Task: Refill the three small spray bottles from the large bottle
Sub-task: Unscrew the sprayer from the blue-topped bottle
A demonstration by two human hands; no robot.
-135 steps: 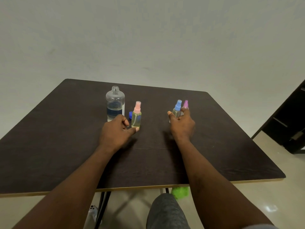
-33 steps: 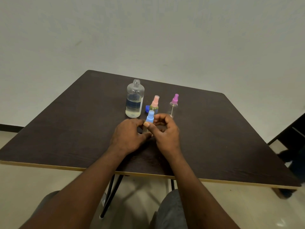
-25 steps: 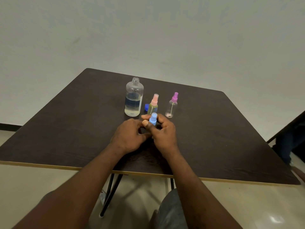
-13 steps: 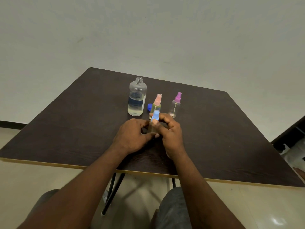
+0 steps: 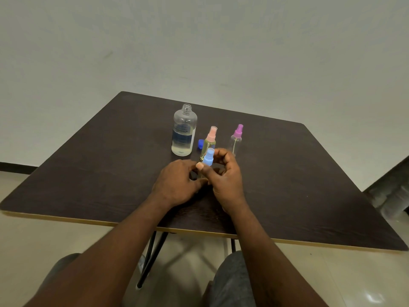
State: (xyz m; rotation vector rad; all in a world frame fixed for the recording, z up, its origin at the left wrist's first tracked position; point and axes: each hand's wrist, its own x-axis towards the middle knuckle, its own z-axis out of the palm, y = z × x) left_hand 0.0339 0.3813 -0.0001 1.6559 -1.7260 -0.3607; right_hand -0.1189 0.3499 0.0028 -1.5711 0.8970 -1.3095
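I have the blue-topped spray bottle (image 5: 208, 160) upright at the middle of the table (image 5: 88, 173), between both hands. My left hand (image 5: 177, 183) is curled round its body, which is almost wholly hidden under my fingers. My right hand (image 5: 224, 176) pinches the blue pump top between thumb and curled fingers. I judge this is the unscrewing step, with no pouring done on this bottle yet.

To do it well I should hold the body firm and plumb with the left hand and turn only the top with the right. Then I lift straight up so the dip tube comes clear without flicking drops.

The large bottle (image 5: 184, 131) stands open toward the far edge, its liquid low, so the pour will need a steep tilt and a slow hand over a narrow neck. Its blue screw cap (image 5: 200, 144) lies just beside it. The pink-topped spray bottle (image 5: 209, 141) stands in front of that cap, holding yellowish liquid. The purple-topped spray bottle (image 5: 237, 138), to its right, looks empty.

The table is dark wood grain with a pale edge band. Behind it is a plain pale wall (image 5: 199, 52), below it a glossy cream floor (image 5: 332, 273), and dark furniture (image 5: 391, 191) shows past the right corner.
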